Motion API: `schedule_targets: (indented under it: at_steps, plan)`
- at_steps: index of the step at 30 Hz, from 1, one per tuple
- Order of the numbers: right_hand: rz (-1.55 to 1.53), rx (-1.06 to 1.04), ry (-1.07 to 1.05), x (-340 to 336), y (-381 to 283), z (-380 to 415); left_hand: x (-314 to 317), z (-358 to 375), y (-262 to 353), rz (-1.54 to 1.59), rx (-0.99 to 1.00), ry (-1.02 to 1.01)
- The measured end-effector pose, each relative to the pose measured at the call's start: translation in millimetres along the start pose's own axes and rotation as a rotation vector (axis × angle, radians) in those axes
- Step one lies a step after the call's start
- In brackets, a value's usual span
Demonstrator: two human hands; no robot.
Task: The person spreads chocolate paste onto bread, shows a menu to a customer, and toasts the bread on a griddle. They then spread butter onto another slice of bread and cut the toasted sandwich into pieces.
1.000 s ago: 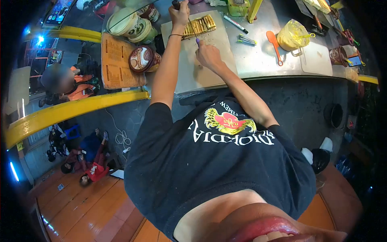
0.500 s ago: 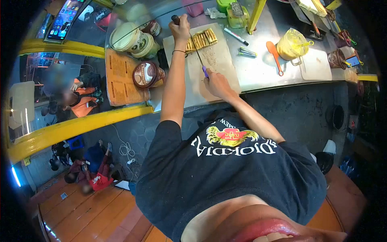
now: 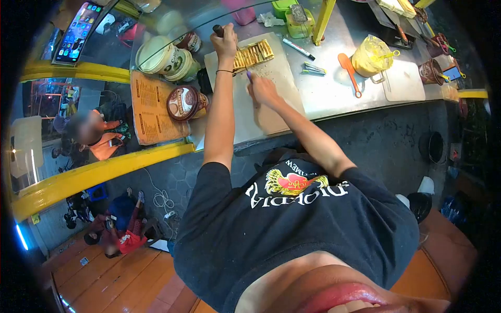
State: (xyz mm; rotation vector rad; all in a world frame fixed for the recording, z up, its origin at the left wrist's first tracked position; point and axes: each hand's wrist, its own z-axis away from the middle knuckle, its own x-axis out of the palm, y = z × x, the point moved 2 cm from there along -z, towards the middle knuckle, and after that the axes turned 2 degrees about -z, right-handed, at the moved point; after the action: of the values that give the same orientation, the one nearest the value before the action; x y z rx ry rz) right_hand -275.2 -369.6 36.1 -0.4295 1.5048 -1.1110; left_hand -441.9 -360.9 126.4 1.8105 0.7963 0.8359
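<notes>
Toasted bread (image 3: 254, 54), cut into several strips, lies on a sheet of brown paper (image 3: 279, 96). My left hand (image 3: 225, 46) is closed round a dark handle (image 3: 218, 30) just left of the bread; the lower part of that tool is hidden behind the hand. My right hand (image 3: 265, 89) grips a knife by its purple handle (image 3: 249, 75), close to the bread's near edge. Only a little of the thin blade shows, reaching over the strips. Brown crumbs are scattered on the paper right of the knife.
Left of the paper are tubs (image 3: 180, 63), a brown-lidded jar (image 3: 183, 101) and a menu sheet (image 3: 152, 107). To the right lie a marker (image 3: 298, 49), an orange spatula (image 3: 349, 73), a yellow-smeared container (image 3: 371, 58) and a white board (image 3: 404, 82). People sit beyond the yellow frame (image 3: 99, 169).
My right hand has moved forward with the knife, bringing its purple handle up to the bread's near edge. My left hand keeps its grip beside the bread. The whole view has shifted slightly.
</notes>
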Motion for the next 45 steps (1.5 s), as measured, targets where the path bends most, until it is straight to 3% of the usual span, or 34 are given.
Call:
schedule_targets:
  at_steps: [2, 6, 10, 12, 17, 18, 19, 22, 23, 26, 30, 33, 34, 36, 39, 45]
  plan:
    - [0.214, -0.108, 0.126, 19.8, 18.1, -35.0, -0.1, -1.0, -0.6, -0.004, 0.002, -0.006]
    - [0.16, -0.033, 0.068, 15.5, 17.7, 61.4, -3.7, -1.8, -1.0, 0.003, 0.014, 0.009]
    - [0.12, -0.01, 0.109, 24.5, 20.7, 41.1, 1.1, 1.9, 0.3, -0.059, 0.041, 0.01]
    - [0.241, -0.2, 0.263, 33.3, 34.2, -3.9, 0.1, 3.5, 0.9, -0.006, 0.051, -0.017]
    - [0.172, -0.115, 0.042, 1.2, 31.8, 131.5, -5.1, 0.7, 0.2, -0.006, 0.087, -0.004]
    - [0.145, -0.313, 0.175, -6.4, 40.7, 156.5, -6.6, -2.3, 2.3, -0.002, 0.098, 0.008]
    - [0.098, -0.05, -0.053, -30.8, 24.6, 177.9, -8.7, -3.9, 1.8, -0.004, 0.096, -0.002]
    - [0.017, -0.082, 0.081, -55.4, 10.8, 182.6, -10.4, 2.4, 6.3, -0.012, 0.09, -0.032]
    - [0.043, 0.024, -0.008, -61.1, 2.6, 172.3, -9.0, 3.4, 9.5, -0.016, 0.091, -0.048]
    - [-0.161, -0.074, -0.014, -41.2, 13.0, 133.3, -6.0, 1.8, 12.4, -0.008, 0.049, -0.103]
    - [-0.058, -0.061, -0.023, -31.0, 22.9, 132.3, 0.5, 7.9, 56.3, 0.041, -0.03, -0.095]
    - [-0.028, -0.095, 0.045, -29.7, 33.3, 147.3, -15.1, 12.1, 86.6, 0.044, 0.122, -0.26]
    - [-0.029, -0.093, 0.036, -27.9, 36.2, 154.6, -20.3, 10.2, 73.9, 0.041, 0.115, -0.253]
    - [-0.012, -0.084, 0.031, -27.4, 31.9, 163.3, -34.1, 2.3, 28.8, 0.06, -0.114, -0.06]
    - [0.063, -0.152, 0.052, -30.6, 3.5, 142.7, -31.3, 5.8, 11.9, 0.013, -0.065, -0.038]
    - [0.085, -0.11, 0.118, -6.9, -19.9, 1.8, -24.8, 9.2, 9.9, -0.015, 0.086, -0.058]
